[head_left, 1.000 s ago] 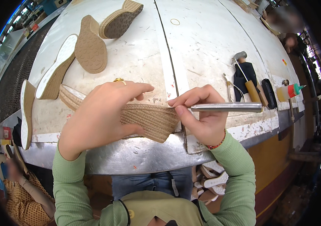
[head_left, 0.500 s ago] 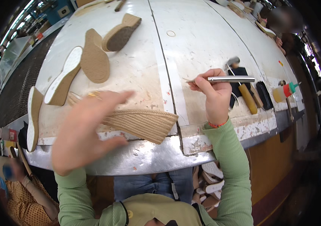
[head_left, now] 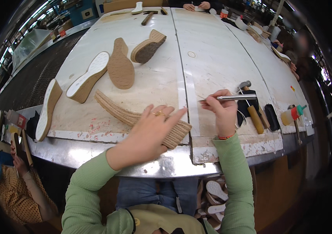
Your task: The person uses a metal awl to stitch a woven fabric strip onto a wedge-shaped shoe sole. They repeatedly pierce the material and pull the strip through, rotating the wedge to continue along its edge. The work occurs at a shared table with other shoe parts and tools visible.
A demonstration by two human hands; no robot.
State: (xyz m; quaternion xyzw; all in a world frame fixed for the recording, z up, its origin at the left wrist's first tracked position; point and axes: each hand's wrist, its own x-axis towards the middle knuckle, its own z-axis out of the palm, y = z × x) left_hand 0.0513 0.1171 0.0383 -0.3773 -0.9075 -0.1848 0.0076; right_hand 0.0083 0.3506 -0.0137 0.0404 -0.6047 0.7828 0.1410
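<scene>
A rope-wrapped wedge sole (head_left: 117,112) lies on its side near the table's front edge, its thick heel end to the right. My left hand (head_left: 144,130) is over that heel end, fingers spread and a ring on one of them. Whether the palm presses on the sole or hovers just above it, I cannot tell. In my right hand (head_left: 224,111) is a silver pen-like tool (head_left: 244,97), pinched between thumb and fingers. Its thin tip points left, above the table and apart from the sole.
To the left lie more wedge soles: a white-topped one (head_left: 90,74), a tan one bottom up (head_left: 120,66) and a dark-bottomed one (head_left: 148,46). At right are a hammer (head_left: 245,84), a yellow-handled tool (head_left: 255,119) and a green-capped bottle (head_left: 292,115). People work nearby.
My left hand has come from the left onto the heel end of the wedge sole. The right hand keeps the pen-like tool in much the same place. The whole view has shifted a little.
</scene>
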